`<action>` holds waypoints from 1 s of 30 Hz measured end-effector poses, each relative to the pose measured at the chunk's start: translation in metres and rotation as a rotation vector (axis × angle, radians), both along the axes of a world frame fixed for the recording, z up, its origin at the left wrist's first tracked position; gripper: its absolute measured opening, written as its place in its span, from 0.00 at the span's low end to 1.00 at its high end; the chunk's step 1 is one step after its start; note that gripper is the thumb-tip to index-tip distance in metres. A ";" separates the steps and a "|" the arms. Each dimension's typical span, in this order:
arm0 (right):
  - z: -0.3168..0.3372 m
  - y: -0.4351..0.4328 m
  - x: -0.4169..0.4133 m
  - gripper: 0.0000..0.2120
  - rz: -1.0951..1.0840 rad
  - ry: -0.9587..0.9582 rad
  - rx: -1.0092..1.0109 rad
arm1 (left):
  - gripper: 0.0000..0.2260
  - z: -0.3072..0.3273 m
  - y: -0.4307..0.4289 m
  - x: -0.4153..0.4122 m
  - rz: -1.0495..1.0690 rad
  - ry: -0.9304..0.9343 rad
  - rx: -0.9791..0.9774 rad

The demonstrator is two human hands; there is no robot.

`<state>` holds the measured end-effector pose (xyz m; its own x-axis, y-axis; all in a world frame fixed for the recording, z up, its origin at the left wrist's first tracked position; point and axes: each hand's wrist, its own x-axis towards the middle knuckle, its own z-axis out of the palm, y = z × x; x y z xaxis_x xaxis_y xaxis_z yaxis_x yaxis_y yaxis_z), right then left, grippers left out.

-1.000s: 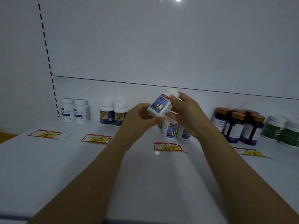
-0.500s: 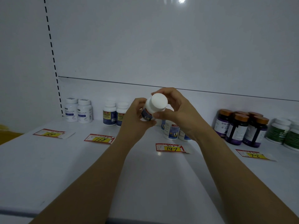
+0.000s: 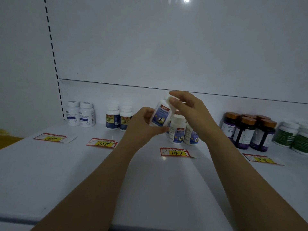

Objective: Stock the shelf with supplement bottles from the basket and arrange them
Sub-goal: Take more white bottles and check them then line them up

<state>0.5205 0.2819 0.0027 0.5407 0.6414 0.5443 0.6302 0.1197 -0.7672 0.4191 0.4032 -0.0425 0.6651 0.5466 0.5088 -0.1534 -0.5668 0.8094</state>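
Observation:
A white supplement bottle (image 3: 161,114) with a blue label is held tilted in the air above the white shelf (image 3: 83,172). My left hand (image 3: 143,125) grips its lower end from the left. My right hand (image 3: 190,112) pinches its white cap from above and the right. Just behind and below it, matching blue-label bottles (image 3: 177,130) stand on the shelf behind the "147" price tag (image 3: 175,152). The basket is out of view.
Along the back stand two white bottles (image 3: 80,115), two dark-blue-label bottles (image 3: 119,118), several purple bottles with orange caps (image 3: 246,130) and green-label bottles (image 3: 293,135). Price tags (image 3: 101,143) lie in front. A slotted upright (image 3: 53,55) runs up the left.
The bottle has been turned between both hands: half a second ago its cap faced me, now its label faces me and it stands more upright.

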 end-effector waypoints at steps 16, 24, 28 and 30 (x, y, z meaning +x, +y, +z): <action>0.051 0.036 0.016 0.14 -0.200 -0.349 -0.503 | 0.30 -0.018 0.001 0.008 0.190 0.342 0.207; 0.026 0.078 0.035 0.16 -0.224 -0.590 -0.691 | 0.48 -0.034 0.002 0.008 0.041 0.871 0.460; 0.016 0.084 0.046 0.16 -0.231 -0.602 -0.726 | 0.46 -0.037 0.003 0.008 -0.007 0.949 0.542; 0.012 0.085 0.047 0.17 -0.227 -0.611 -0.750 | 0.47 -0.037 0.003 0.008 -0.016 0.968 0.543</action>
